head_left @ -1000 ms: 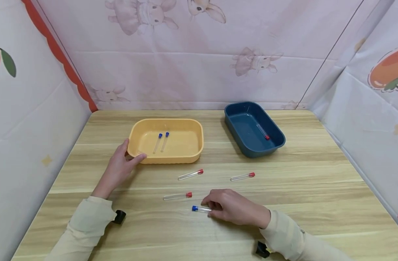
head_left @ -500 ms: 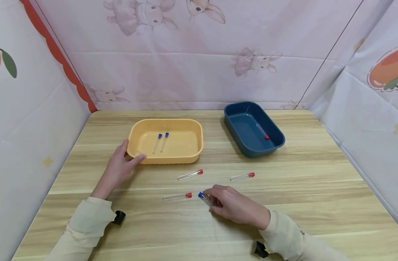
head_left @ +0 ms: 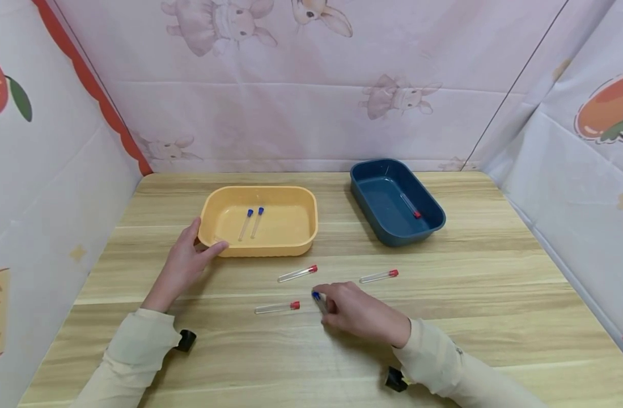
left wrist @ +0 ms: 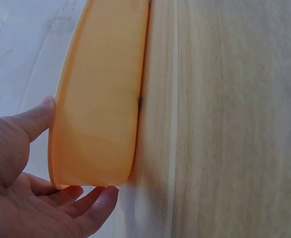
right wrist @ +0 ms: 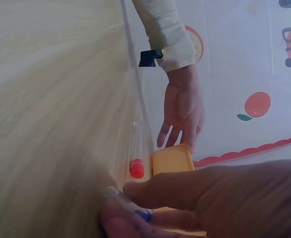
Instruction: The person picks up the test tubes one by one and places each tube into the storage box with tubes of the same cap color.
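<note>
With 12 o'clock at the far edge of the worktop, the likeliest trouble is a slip: the blue-capped tube is thin and smooth, the pinch on it shallow, and a little twist of the thumb could let it roll or drop. Its cap points to about 11 o'clock, so a low sweep that way might knock the middle red-capped tube; one toward 9 o'clock might catch the nearest red-capped tube. Whether the held tube touches the wood, I cannot tell. The yellow tray looks light, and a hard push from the hand on its corner could skew it and set its two loose blue-capped tubes rolling.

As for the hands, the right hand pinches the blue-capped tube between thumb and fingers, at its own 9 to 10 o'clock. The left hand holds the tray's 8 o'clock corner, thumb on the near side and fingers round the left end, so the pinched tube lies well away at its 4 o'clock. From the right hand, the tray sits at 10 o'clock, the far red-capped tube at 1, and the dark blue tray past it, between 12 and 1, with a single red-capped tube inside.
</note>
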{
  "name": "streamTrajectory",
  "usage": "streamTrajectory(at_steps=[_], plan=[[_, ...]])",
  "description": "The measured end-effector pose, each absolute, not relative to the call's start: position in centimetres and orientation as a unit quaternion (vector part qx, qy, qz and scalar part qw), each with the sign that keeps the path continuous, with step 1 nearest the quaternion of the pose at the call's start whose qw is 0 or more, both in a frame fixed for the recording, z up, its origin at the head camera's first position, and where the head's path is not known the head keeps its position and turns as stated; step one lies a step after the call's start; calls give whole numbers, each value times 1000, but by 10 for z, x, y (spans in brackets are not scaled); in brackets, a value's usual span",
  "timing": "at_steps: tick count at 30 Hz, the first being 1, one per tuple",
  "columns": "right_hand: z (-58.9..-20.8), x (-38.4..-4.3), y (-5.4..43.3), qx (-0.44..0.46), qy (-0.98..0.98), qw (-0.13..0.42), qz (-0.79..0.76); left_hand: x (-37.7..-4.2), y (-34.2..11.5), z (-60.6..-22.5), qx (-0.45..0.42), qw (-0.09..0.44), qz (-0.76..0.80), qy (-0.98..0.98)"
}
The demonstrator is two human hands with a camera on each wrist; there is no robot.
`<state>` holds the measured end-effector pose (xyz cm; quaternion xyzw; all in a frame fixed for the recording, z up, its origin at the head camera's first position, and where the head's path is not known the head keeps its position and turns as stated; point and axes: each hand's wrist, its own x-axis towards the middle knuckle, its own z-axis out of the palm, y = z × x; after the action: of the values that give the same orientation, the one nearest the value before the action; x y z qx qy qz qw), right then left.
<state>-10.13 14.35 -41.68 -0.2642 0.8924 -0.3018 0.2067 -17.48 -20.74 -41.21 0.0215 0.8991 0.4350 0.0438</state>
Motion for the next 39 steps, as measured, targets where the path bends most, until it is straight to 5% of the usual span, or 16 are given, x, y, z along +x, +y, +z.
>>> streamTrajectory(at_steps=[10, 24, 39], plan=[[-416, -102, 144, -206, 872, 255, -364, -174, -207, -411, 22, 44, 431, 901], [-415, -116, 162, -315, 877, 271, -242, -173, -207, -411, 26, 46, 433, 900], [-418, -114, 157, -303, 895, 257, -201, -174, -206, -411, 16, 53, 432, 900]])
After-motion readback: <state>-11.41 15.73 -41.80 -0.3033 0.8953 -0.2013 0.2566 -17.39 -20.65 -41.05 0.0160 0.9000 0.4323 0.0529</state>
